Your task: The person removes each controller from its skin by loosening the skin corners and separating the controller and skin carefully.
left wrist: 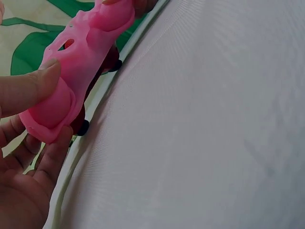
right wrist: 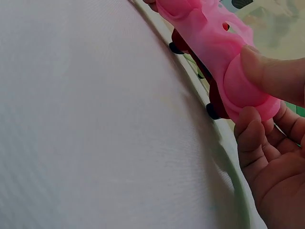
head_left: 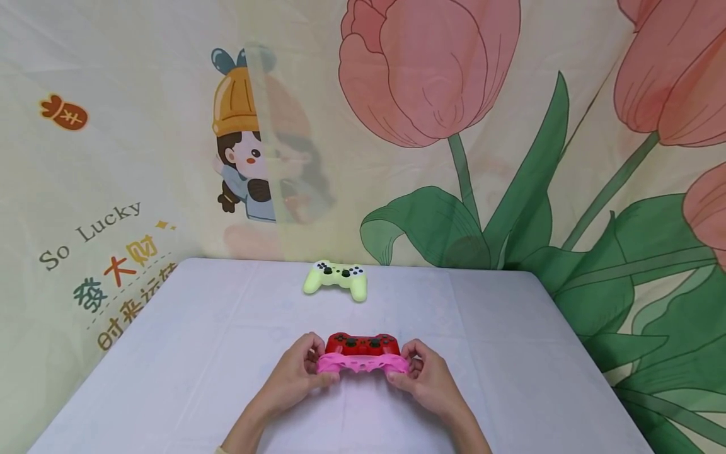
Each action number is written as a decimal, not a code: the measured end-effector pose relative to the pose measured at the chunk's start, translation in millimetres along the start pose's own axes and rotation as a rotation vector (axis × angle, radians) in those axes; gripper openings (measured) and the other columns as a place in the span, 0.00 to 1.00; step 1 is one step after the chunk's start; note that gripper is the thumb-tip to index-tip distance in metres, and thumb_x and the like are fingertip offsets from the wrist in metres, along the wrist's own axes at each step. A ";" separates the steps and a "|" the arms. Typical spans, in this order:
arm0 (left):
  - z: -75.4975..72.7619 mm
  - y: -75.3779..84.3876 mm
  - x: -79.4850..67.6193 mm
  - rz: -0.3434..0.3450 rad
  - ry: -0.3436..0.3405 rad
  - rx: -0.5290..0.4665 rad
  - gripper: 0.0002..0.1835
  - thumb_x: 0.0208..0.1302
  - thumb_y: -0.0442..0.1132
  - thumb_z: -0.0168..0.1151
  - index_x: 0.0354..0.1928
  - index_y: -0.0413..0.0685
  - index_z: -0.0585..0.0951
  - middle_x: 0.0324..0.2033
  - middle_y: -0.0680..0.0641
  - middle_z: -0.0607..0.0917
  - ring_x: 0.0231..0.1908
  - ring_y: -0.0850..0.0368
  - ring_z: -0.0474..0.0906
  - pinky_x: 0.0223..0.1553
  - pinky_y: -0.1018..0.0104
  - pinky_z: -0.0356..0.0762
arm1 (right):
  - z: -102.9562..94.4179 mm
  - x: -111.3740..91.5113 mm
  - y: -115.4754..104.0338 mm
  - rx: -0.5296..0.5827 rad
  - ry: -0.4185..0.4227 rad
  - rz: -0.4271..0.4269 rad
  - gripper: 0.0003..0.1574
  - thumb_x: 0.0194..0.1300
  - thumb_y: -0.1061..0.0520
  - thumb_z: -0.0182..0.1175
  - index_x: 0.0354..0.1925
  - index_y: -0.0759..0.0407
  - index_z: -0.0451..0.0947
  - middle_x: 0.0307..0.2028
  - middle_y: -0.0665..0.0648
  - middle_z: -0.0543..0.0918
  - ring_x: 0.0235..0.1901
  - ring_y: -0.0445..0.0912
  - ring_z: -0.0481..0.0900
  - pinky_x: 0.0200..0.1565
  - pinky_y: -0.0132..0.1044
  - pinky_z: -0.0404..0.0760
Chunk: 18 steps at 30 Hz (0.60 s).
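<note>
A red game controller [head_left: 363,343] with dark thumbsticks is partly wrapped in a pink silicone sleeve [head_left: 363,362], held up near the front middle of the table. My left hand [head_left: 297,369] pinches the sleeve's left grip end, its thumb [left wrist: 35,88] pressed on the pink bulge. On the other end, my right hand [head_left: 428,376] pinches the right grip between thumb [right wrist: 271,71] and fingers. In both wrist views the pink cover hides most of the controller; red edges and dark triggers show beneath it.
A pale yellow-green game controller [head_left: 337,280] lies near the back edge of the table, left of centre. The white-covered table [head_left: 505,353] ends at a fabric backdrop [head_left: 306,239] printed with tulips and a cartoon figure.
</note>
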<state>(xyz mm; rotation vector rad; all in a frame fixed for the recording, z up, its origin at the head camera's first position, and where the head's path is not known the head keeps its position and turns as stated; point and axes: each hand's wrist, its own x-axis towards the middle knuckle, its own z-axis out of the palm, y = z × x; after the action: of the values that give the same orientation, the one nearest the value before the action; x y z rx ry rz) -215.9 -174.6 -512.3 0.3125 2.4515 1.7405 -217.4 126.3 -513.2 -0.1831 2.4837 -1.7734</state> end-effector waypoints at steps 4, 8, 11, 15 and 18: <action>0.4 0.3 -0.2 0.014 -0.012 0.029 0.26 0.53 0.40 0.85 0.42 0.48 0.73 0.37 0.46 0.78 0.32 0.56 0.80 0.30 0.67 0.76 | 0.3 -0.7 -1.7 -0.029 0.021 0.009 0.26 0.54 0.59 0.83 0.40 0.58 0.75 0.29 0.54 0.74 0.26 0.41 0.70 0.26 0.29 0.70; 1.2 0.8 0.8 0.020 -0.012 0.088 0.26 0.54 0.42 0.85 0.43 0.49 0.73 0.34 0.47 0.77 0.32 0.56 0.78 0.31 0.68 0.76 | 0.7 -0.6 -2.9 -0.027 0.062 0.010 0.25 0.53 0.59 0.84 0.40 0.57 0.76 0.31 0.55 0.76 0.26 0.42 0.71 0.27 0.29 0.72; 1.9 0.2 1.7 0.020 -0.001 0.113 0.26 0.55 0.43 0.84 0.45 0.51 0.73 0.33 0.48 0.77 0.32 0.57 0.77 0.32 0.69 0.75 | 1.1 0.5 -2.6 -0.015 0.081 0.009 0.25 0.53 0.60 0.84 0.41 0.56 0.77 0.35 0.56 0.77 0.27 0.43 0.73 0.28 0.29 0.74; 2.3 -1.1 1.4 0.033 0.000 0.130 0.26 0.55 0.44 0.85 0.44 0.52 0.74 0.33 0.49 0.77 0.33 0.57 0.76 0.34 0.69 0.75 | 1.2 1.4 -1.5 -0.019 0.065 0.017 0.25 0.53 0.60 0.84 0.41 0.57 0.77 0.35 0.56 0.77 0.27 0.43 0.72 0.28 0.29 0.74; 2.1 -2.4 0.4 0.062 -0.006 0.147 0.25 0.55 0.44 0.84 0.41 0.52 0.73 0.34 0.49 0.76 0.36 0.57 0.77 0.36 0.68 0.76 | 1.1 0.7 -1.1 -0.046 0.044 0.005 0.24 0.54 0.59 0.83 0.40 0.57 0.77 0.34 0.55 0.76 0.29 0.43 0.72 0.28 0.29 0.72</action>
<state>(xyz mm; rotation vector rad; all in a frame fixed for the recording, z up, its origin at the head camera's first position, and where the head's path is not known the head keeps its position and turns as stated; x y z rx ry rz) -216.1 -173.3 -515.3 0.4113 2.5978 1.5822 -217.9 124.9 -512.5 -0.1425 2.5553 -1.7380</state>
